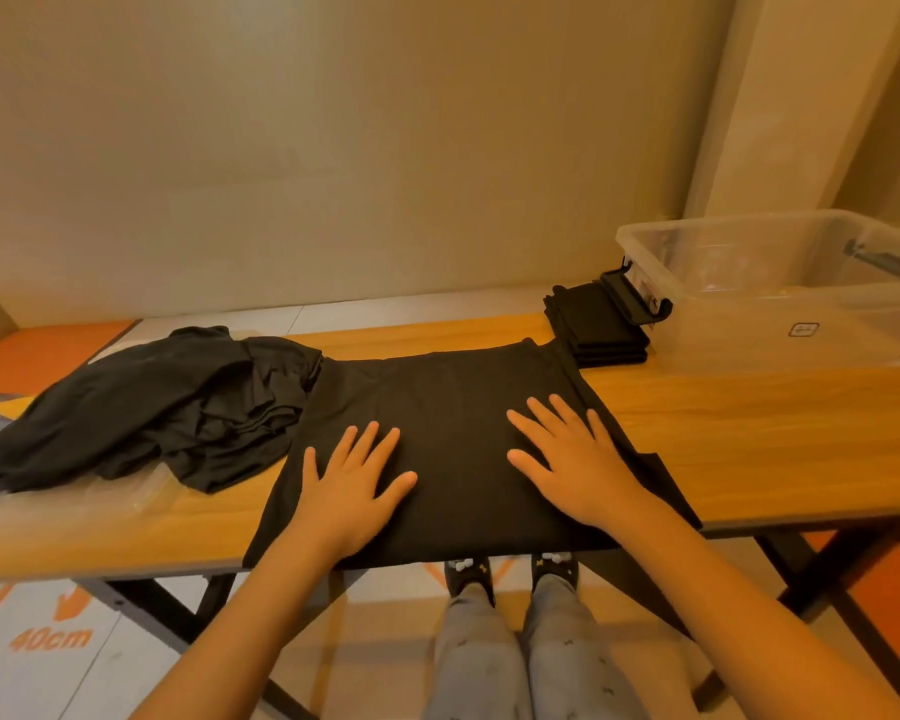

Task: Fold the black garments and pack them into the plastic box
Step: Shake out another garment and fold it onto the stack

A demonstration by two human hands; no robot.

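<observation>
A black garment [437, 407] lies spread flat across the wooden table [749, 433], its near edge hanging a little over the table's front. The left hand [349, 491] and the right hand [572, 459] both press palm-down on it, fingers [380, 444] straight and spread wide, holding nothing; the left sits toward the garment's near left part, the right toward its right side. Just to the left, touching the spread garment's edge, a crumpled heap of black garments [152, 407] rests on the table. At the far right, a folded stack of black garments [593, 330] lies beside the clear plastic box [801, 330], which stands open on the table's right end, its black latch [635, 298] next to the stack. Below the table edge, the person's grey trousers [520, 652] and slippers [468, 574] show.
</observation>
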